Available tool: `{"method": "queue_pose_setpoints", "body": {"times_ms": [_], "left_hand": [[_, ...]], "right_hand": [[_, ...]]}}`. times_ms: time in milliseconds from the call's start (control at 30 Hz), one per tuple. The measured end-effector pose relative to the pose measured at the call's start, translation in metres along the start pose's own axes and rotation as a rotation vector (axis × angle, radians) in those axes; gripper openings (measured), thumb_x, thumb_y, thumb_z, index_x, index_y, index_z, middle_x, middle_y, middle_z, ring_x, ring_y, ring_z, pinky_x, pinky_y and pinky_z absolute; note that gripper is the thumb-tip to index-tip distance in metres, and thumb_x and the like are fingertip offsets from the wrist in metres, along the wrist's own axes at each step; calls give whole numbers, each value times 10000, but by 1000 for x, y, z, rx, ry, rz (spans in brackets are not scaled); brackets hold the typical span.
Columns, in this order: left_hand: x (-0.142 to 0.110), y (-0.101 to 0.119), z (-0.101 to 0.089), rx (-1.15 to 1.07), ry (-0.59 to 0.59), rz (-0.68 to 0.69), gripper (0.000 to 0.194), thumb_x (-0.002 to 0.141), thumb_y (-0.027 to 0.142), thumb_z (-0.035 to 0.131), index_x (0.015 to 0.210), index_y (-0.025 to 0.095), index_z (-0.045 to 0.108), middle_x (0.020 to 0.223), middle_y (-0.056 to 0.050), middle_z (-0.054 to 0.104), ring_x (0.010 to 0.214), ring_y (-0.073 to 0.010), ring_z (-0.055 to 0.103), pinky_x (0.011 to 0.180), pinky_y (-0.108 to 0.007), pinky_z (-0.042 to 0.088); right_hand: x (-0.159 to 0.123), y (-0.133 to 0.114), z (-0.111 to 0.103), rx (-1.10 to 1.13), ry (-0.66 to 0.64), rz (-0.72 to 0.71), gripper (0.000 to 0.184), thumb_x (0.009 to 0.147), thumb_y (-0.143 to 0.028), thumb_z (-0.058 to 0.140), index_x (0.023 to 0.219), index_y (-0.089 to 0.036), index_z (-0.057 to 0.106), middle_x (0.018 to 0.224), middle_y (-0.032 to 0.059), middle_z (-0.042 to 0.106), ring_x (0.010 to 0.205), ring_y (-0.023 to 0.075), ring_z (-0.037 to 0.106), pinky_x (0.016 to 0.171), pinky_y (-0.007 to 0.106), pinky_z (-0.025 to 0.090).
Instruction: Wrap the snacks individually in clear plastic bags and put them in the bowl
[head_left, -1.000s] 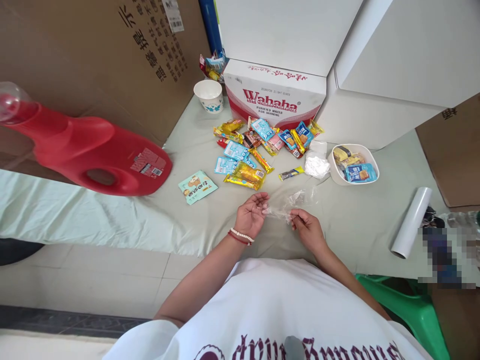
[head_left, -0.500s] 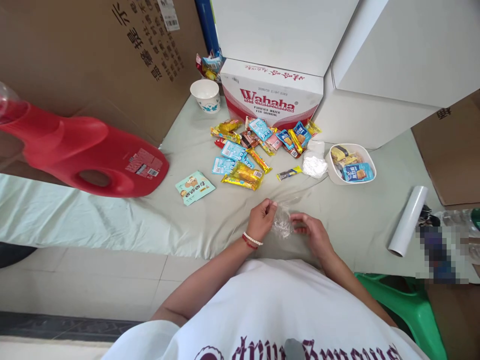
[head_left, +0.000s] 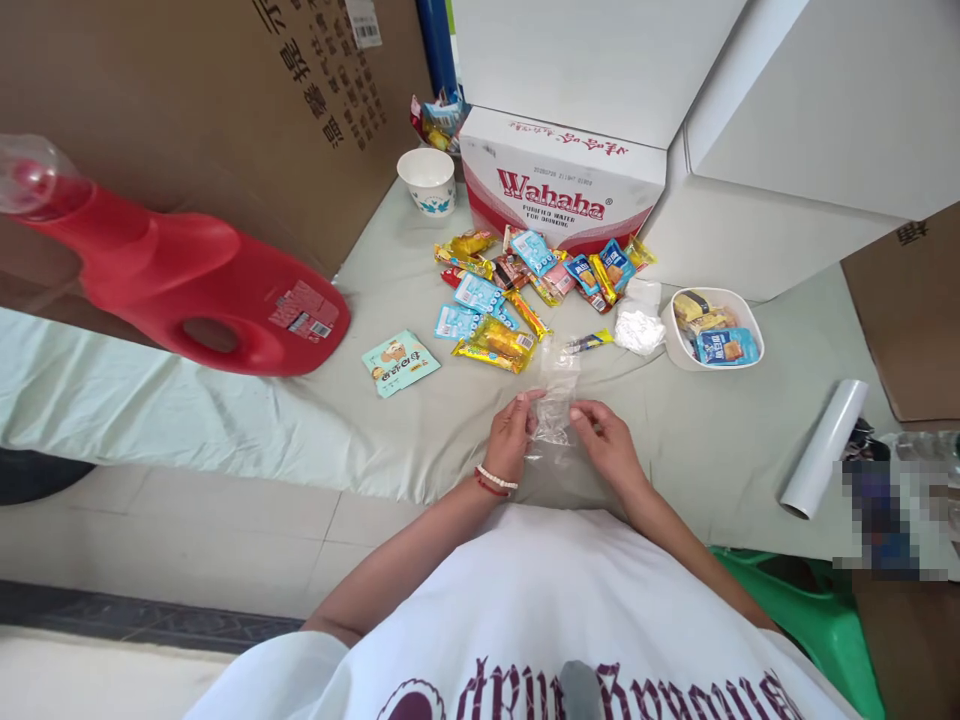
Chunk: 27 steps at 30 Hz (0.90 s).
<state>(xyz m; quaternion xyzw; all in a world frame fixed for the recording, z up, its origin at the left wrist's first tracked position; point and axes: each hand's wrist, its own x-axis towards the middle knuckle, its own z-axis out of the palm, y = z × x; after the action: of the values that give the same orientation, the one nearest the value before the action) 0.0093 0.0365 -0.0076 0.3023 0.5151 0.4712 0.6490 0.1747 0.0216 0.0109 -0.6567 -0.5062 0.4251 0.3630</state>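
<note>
Between my two hands I hold a small clear plastic bag point(head_left: 555, 400) just above the pale cloth. My left hand point(head_left: 510, 437), with a bead bracelet on the wrist, pinches the bag's left edge. Its right edge is pinched by my right hand point(head_left: 607, 445). The bag stands up from my fingers, crumpled and see-through. Beyond it lies a heap of snack packets point(head_left: 517, 290) in yellow, blue and red wrappers. A white bowl point(head_left: 679, 345) at the right holds a few more packets.
A red detergent jug point(head_left: 187, 285) lies on its side at the left. A teal packet point(head_left: 400, 363) lies alone. At the back stand a Wahaha carton point(head_left: 562, 185), a paper cup point(head_left: 427, 180) and cardboard boxes. A white film roll point(head_left: 823, 448) lies at the right.
My hands have come closer together. The clear bag, stretched sideways a second ago and bunched half a second ago, now stands upright between my fingers.
</note>
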Motion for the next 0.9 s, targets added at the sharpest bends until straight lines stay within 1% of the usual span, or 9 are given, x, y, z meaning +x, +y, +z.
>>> {"method": "queue_pose_setpoints", "body": {"times_ms": [100, 200, 367, 500, 567, 633, 700, 800, 900], "left_hand": [[-7, 1, 3, -47, -59, -28, 636, 870, 737, 566, 1173, 202, 731, 654, 32, 434, 497, -86, 299, 401, -233, 183], [-7, 8, -4, -128, 3, -97, 615, 896, 710, 549, 1235, 215, 685, 700, 37, 477, 474, -63, 268, 395, -204, 146], [-3, 20, -30, -173, 169, -99, 593, 901, 689, 552, 1217, 198, 656, 656, 60, 463, 431, -52, 230, 374, -191, 141], [-1, 24, -48, -85, 266, -96, 564, 908, 680, 516, 1166, 197, 649, 641, 60, 448, 426, -64, 252, 374, -198, 164], [-2, 23, -58, 59, 292, -87, 535, 925, 639, 475, 1147, 185, 651, 659, 47, 454, 438, -83, 299, 381, -218, 219], [-6, 23, -68, 311, 328, -24, 490, 912, 555, 500, 1166, 165, 652, 737, 8, 503, 520, -120, 429, 449, -258, 370], [-11, 26, -75, 636, 383, 140, 484, 853, 429, 572, 1242, 148, 635, 920, -65, 574, 764, -197, 585, 684, -356, 533], [-16, 37, -76, 1051, 338, 424, 612, 785, 289, 590, 1378, 142, 561, 1238, -157, 578, 1210, -317, 540, 1066, -507, 451], [-9, 48, -62, 1218, 153, 481, 651, 824, 314, 577, 1442, 128, 486, 1283, -166, 617, 1275, -341, 509, 1101, -528, 410]], "right_hand": [[13, 1, 13, 109, -32, 80, 374, 767, -542, 711, 924, -202, 706, 767, 10, 654, 658, 158, 524, 641, 294, 429], [21, 4, 10, 311, -4, 152, 324, 741, -500, 745, 848, -198, 700, 710, -20, 598, 617, 124, 465, 576, 258, 377], [18, 6, -21, 542, 13, 333, 383, 607, -457, 876, 817, -196, 689, 712, -22, 597, 573, 92, 409, 468, 213, 294], [13, 16, -45, 505, 68, 362, 394, 609, -456, 888, 815, -197, 675, 756, 3, 641, 560, 87, 410, 433, 204, 254], [10, 25, -54, 435, 78, 348, 376, 643, -467, 867, 811, -197, 667, 737, -2, 626, 550, 87, 402, 433, 209, 256], [7, 33, -59, 336, 66, 334, 347, 696, -481, 829, 809, -202, 658, 659, -25, 568, 534, 93, 387, 441, 219, 264], [3, 38, -63, 230, 45, 316, 319, 751, -492, 781, 819, -207, 655, 592, -46, 498, 526, 103, 375, 459, 232, 279], [1, 38, -65, 109, 8, 239, 302, 799, -498, 734, 833, -206, 669, 641, -31, 536, 579, 119, 430, 530, 251, 350], [1, 32, -63, 84, -34, 163, 298, 818, -505, 726, 859, -212, 691, 773, -1, 632, 685, 137, 520, 641, 268, 431]]}}
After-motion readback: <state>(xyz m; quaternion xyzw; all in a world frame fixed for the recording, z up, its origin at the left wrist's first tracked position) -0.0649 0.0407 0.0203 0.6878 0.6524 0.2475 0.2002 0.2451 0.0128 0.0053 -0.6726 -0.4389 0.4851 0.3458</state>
